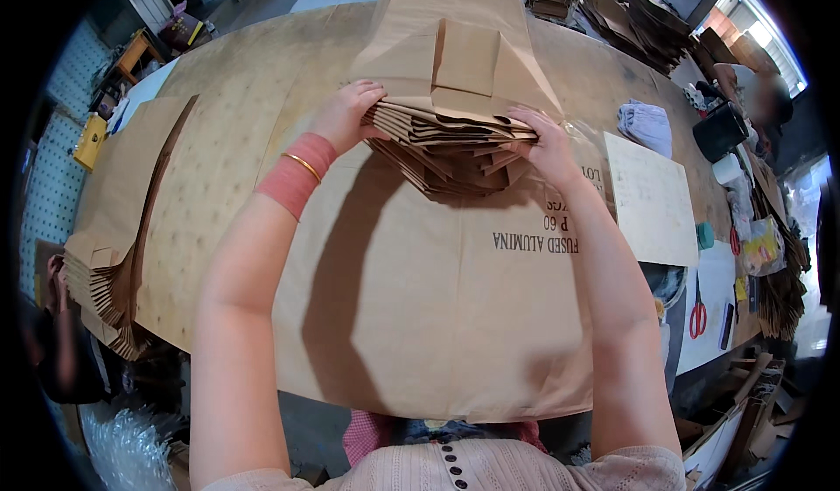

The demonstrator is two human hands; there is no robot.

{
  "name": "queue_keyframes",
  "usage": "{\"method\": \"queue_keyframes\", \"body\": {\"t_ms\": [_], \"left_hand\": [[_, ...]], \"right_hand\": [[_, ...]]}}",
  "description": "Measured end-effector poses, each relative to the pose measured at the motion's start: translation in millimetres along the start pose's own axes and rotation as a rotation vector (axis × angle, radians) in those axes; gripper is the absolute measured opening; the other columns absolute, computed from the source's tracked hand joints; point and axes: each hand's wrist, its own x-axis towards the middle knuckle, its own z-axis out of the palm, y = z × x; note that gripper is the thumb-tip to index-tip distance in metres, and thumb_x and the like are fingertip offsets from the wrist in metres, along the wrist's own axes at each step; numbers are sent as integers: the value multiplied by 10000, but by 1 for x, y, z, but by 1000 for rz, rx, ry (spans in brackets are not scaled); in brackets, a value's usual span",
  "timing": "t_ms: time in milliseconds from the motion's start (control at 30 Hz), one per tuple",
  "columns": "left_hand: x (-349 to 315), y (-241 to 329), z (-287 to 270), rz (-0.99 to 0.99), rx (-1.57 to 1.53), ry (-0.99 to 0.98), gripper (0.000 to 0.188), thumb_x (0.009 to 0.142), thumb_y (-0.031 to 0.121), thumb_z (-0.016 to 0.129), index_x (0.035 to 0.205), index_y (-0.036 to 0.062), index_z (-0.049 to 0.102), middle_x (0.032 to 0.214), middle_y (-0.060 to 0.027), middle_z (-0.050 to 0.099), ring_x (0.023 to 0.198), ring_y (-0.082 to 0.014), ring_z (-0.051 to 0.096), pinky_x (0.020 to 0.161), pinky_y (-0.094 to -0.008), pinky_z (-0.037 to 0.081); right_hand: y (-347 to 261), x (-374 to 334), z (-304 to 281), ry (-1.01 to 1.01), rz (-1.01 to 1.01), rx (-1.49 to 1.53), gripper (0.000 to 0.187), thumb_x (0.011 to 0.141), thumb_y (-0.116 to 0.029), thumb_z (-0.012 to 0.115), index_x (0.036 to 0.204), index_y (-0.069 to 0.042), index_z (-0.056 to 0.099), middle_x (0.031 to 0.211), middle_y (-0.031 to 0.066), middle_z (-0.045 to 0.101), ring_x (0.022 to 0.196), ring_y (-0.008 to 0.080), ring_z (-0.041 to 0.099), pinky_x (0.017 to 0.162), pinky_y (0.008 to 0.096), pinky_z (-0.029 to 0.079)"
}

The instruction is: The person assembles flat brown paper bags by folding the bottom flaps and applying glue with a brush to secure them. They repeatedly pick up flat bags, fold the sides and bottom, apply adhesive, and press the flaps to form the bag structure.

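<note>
A pink wristband [296, 176] and gold bangle [302, 165] circle the left wrist above a pale knitted, buttoned top [455, 469].

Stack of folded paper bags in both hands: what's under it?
Under the stack of folded paper bags lies a large brown paper sheet on the table. The stack and its shadow hide the part directly beneath.

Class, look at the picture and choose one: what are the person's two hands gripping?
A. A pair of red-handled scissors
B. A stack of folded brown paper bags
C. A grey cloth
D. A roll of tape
B: the left hand and right hand clasp the two ends of a stack of folded brown paper bags above the table.
</note>
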Motion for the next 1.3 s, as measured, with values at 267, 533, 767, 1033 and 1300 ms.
{"method": "queue_keyframes", "body": {"t_ms": [267, 533, 767, 1033, 1300], "left_hand": [[14, 22, 6, 60, 45, 25, 335, 721, 11, 679, 1048, 59, 624, 1101, -127, 640, 1061, -322, 585, 882, -395, 494], [13, 63, -60, 17, 90, 152, 122, 726, -18, 569, 793, 73, 616, 805, -162, 645, 810, -350, 633, 704, -451, 506], [-191, 245, -99, 107, 33, 122, 256, 725, 27, 620, 981, 9, 631, 1014, -162, 679, 946, -318, 666, 747, -388, 541], [-271, 291, -80, -58, -111, -191, 547, 808, 158, 590, 1306, -30, 462, 1371, -192, 478, 1298, -328, 422, 1128, -434, 260], [-275, 222, 2, -961, -1061, 411, 484, 1015, 269, 428, 1370, -58, 397, 1318, -135, 512, 1225, -223, 469, 1048, -334, 354]], "right_hand": [[2, -14, 3, 12, 51, -13, 374, 770, -132, 739, 1132, -83, 656, 1159, 114, 653, 1107, 304, 590, 1009, 389, 431], [-70, -17, -60, 85, 62, -126, 289, 753, -71, 672, 1038, -102, 699, 908, 171, 675, 861, 345, 637, 749, 407, 514], [-185, -236, -87, 104, -215, -134, 310, 662, 51, 519, 913, -19, 689, 972, 133, 700, 955, 304, 676, 813, 392, 561], [-175, -358, -74, -73, 240, 120, 545, 827, -61, 544, 1359, -10, 435, 1437, 198, 408, 1369, 325, 349, 1132, 411, 272], [-125, -323, 4, 372, 776, 297, 617, 972, -287, 476, 1433, 71, 277, 1462, 273, 337, 1382, 356, 308, 1143, 383, 228]]}}
